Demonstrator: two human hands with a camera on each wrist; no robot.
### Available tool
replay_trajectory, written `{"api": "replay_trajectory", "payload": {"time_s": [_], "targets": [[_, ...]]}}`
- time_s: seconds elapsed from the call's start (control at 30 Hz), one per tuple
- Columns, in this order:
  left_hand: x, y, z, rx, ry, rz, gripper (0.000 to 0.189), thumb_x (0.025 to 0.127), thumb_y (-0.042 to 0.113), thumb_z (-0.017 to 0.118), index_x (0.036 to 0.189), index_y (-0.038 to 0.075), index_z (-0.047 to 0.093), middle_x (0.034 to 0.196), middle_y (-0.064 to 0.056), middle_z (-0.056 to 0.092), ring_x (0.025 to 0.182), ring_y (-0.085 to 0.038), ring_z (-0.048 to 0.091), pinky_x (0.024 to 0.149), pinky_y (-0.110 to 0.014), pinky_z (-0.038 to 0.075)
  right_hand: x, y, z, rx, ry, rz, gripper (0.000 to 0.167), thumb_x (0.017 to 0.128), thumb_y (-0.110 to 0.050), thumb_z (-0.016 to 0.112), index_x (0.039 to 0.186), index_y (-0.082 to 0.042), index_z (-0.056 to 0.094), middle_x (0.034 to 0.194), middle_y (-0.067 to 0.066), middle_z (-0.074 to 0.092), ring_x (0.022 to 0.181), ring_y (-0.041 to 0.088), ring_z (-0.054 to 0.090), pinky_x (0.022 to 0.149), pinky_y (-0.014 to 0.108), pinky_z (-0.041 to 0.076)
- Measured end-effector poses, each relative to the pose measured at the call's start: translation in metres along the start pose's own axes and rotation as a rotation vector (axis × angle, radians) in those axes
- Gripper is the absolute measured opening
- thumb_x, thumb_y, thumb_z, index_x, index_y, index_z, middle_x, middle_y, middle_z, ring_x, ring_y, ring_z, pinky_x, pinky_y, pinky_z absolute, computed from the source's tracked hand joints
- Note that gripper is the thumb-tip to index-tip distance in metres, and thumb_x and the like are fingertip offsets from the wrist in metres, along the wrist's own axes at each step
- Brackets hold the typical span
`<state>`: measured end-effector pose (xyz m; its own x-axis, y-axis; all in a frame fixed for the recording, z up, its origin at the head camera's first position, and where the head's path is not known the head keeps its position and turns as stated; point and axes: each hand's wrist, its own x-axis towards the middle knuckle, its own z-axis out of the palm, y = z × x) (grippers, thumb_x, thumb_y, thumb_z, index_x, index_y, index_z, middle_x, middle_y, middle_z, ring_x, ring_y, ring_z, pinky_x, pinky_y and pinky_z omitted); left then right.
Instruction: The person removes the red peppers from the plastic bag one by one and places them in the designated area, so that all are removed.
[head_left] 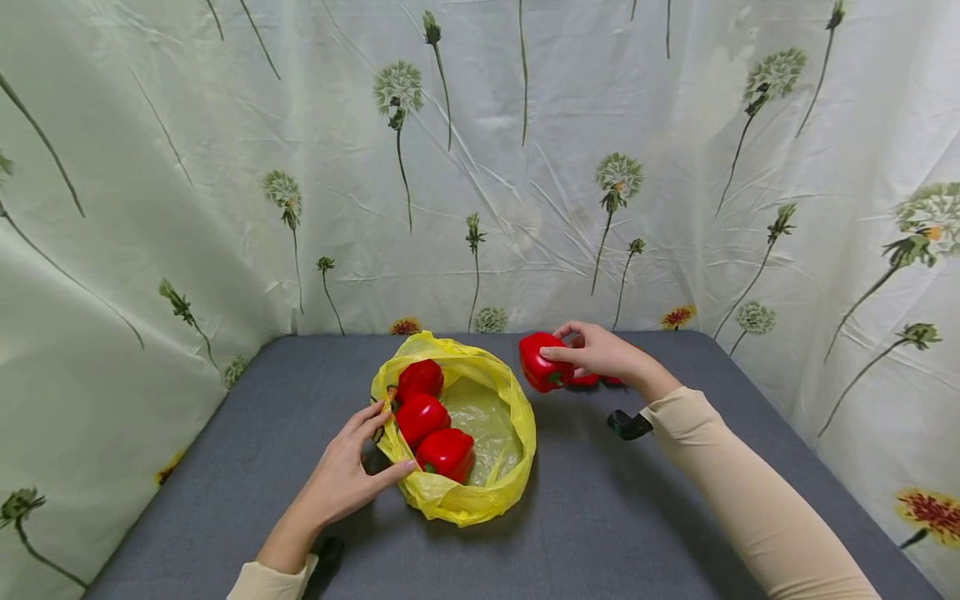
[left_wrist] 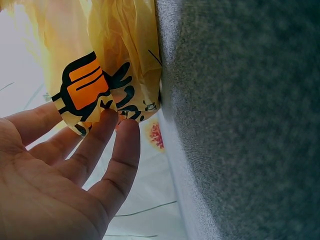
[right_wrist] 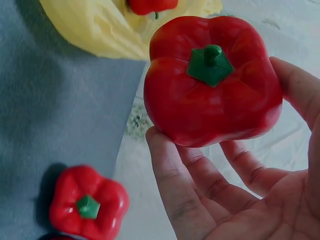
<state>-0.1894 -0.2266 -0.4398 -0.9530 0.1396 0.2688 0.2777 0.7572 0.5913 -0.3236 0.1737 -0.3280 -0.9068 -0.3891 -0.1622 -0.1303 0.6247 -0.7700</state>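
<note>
My right hand (head_left: 592,350) holds a red bell pepper (head_left: 542,363) in the air, just right of a yellow plastic bag (head_left: 517,400). Thumb and fingertips grip its sides, and its green stem faces the camera in the right wrist view. Three more red bell peppers (head_left: 447,454) lie along the left side inside the wide-mouthed bag. My left hand (head_left: 341,475) rests against the bag's left side, fingers spread and fairly straight, with the thumb at the front rim. In the left wrist view the fingertips touch the printed outside of the bag (left_wrist: 135,45).
More red bell peppers (right_wrist: 89,202) lie on the grey tabletop (head_left: 585,517), partly hidden behind my right hand in the head view. A dark strap (head_left: 628,425) hangs by my right wrist. A white curtain (head_left: 495,167) with dandelion prints surrounds the table's back and sides.
</note>
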Motion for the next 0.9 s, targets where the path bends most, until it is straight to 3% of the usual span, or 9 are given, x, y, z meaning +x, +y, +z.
{"api": "replay_trajectory", "payload": {"time_s": [0.1, 0.47, 0.9], "targets": [[0.0, 0.0, 0.0, -0.002, -0.001, -0.002, 0.09, 0.088, 0.056, 0.083, 0.154, 0.001, 0.056, 0.167, -0.018, 0.045, 0.149, -0.046, 0.048, 0.101, -0.064, 0.057, 0.0, 0.005, -0.006, 0.009, 0.017, 0.025, 0.063, 0.104, -0.047, 0.069, 0.146, -0.003, 0.049, 0.137, 0.025, 0.064, 0.104, 0.028, 0.072, 0.09, 0.036, 0.063], [0.0, 0.0, -0.001, -0.005, -0.003, -0.003, 0.089, 0.088, 0.056, 0.083, 0.154, 0.002, 0.057, 0.168, -0.018, 0.045, 0.149, -0.045, 0.048, 0.1, -0.063, 0.058, -0.008, 0.021, -0.03, 0.054, 0.074, 0.081, 0.071, 0.107, -0.047, 0.064, 0.156, -0.002, 0.04, 0.157, 0.031, 0.048, 0.121, 0.033, 0.065, 0.106, 0.045, 0.059], [0.0, 0.0, -0.001, -0.006, 0.001, 0.009, 0.088, 0.088, 0.055, 0.083, 0.153, 0.001, 0.057, 0.167, -0.018, 0.045, 0.149, -0.046, 0.048, 0.104, -0.066, 0.055, -0.018, 0.04, -0.054, 0.113, 0.162, 0.094, 0.068, 0.108, -0.046, 0.061, 0.154, -0.001, 0.04, 0.15, 0.027, 0.05, 0.11, 0.028, 0.062, 0.097, 0.036, 0.062]]}}
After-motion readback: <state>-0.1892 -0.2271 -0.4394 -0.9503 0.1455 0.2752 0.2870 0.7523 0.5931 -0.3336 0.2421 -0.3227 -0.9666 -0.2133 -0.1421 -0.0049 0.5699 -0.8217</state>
